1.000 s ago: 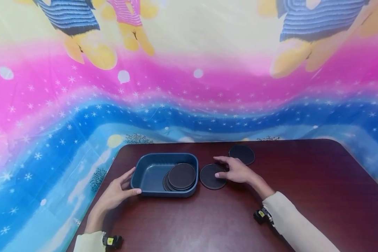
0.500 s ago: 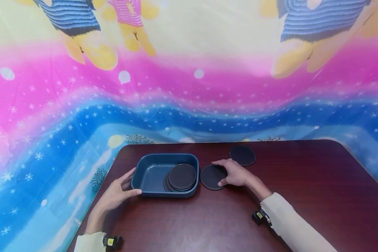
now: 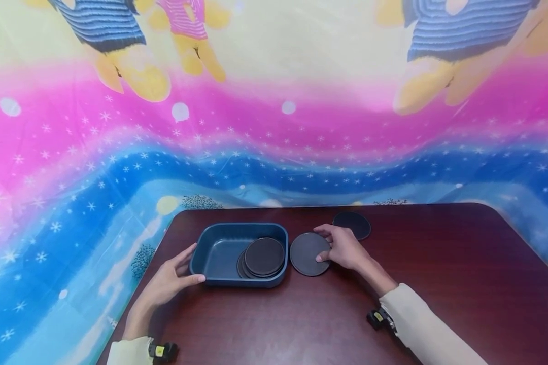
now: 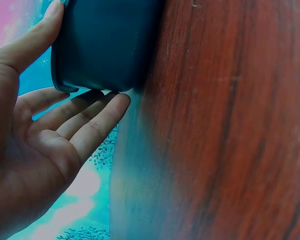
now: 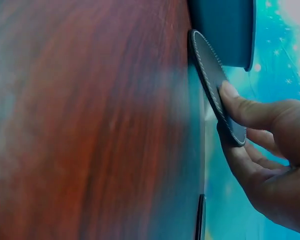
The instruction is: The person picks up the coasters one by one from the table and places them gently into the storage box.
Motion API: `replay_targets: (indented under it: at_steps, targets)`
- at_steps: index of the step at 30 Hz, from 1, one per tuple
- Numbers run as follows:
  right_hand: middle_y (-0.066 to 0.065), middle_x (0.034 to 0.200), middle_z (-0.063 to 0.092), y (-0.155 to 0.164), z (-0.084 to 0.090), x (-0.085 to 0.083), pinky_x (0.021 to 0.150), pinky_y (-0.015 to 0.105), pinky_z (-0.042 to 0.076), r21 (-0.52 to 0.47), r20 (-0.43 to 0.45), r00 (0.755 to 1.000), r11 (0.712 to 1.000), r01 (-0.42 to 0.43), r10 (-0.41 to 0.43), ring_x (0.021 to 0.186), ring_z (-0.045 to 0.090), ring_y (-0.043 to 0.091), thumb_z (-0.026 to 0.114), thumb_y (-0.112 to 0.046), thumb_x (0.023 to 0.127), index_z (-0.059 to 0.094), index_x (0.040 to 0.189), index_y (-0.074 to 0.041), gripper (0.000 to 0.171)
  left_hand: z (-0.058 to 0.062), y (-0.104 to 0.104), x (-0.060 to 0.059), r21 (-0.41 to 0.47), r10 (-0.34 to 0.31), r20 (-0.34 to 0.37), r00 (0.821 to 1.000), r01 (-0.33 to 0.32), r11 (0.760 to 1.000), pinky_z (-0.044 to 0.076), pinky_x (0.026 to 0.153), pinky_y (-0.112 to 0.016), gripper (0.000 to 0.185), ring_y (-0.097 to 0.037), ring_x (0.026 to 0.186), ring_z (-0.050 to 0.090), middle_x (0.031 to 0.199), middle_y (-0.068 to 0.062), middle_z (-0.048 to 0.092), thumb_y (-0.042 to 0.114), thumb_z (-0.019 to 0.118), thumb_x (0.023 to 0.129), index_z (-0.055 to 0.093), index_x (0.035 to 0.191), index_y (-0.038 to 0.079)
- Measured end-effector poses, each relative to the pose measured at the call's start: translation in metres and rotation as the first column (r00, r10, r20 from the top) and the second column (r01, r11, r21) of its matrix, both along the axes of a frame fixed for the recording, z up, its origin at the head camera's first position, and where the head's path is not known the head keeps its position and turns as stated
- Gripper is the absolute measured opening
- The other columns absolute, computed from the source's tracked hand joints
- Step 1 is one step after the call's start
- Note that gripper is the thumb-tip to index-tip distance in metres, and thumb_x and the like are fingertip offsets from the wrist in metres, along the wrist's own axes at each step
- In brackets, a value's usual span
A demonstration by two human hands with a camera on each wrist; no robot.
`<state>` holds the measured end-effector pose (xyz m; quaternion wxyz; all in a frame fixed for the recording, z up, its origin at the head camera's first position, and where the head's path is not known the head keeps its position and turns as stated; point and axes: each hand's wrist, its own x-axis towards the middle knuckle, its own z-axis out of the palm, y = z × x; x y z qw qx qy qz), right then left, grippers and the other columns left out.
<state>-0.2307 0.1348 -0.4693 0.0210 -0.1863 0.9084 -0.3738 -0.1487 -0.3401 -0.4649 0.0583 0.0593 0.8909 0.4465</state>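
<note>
On the dark red table [image 3: 438, 263] stands a blue rectangular tray [image 3: 237, 224] with a stack of dark round coasters [image 3: 264, 256] in its right half. My left hand [image 3: 187, 264] rests against the tray's near left corner, thumb along the wall and fingers straight; the left wrist view shows this hand [image 4: 35, 130] beside the tray [image 4: 105, 45]. My right hand [image 3: 321, 244] pinches a dark coaster [image 3: 307, 253] just right of the tray. In the right wrist view that hand [image 5: 240, 120] has its thumb on top and fingers beneath the coaster [image 5: 210, 75], which tilts up off the table.
One more dark coaster [image 3: 352, 224] lies flat behind my right hand; its edge [image 5: 200, 217] shows in the right wrist view. A colourful printed cloth [image 3: 274, 126] hangs behind and left of the table. The table's rounded edge [image 3: 173, 215] runs just left of the tray.
My right hand went from lying flat on the coaster to pinching its right edge and tipping it up. The left hand and tray have not moved.
</note>
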Motion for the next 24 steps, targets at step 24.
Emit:
replay_targets:
  at_steps: [24]
  targets:
    - [0.026, 0.131, 0.071, 0.028, 0.008, 0.017, 0.084, 0.039, 0.065, -0.282, 0.226, 0.974, 0.956, 0.084, -0.019, 0.106, 0.078, 0.027, 0.068, 0.001, 0.101, 0.064, 0.145, -0.002, 0.044, 0.002, -0.001, 0.000, -0.021, -0.016, -0.017, 1.000, 0.015, 1.000, 0.062, 0.103, -0.049, 0.094, -0.051, 0.145, 0.054, 0.166, -0.027, 0.046, 0.026, 0.083, 0.097, 0.028, 0.172, 0.013]
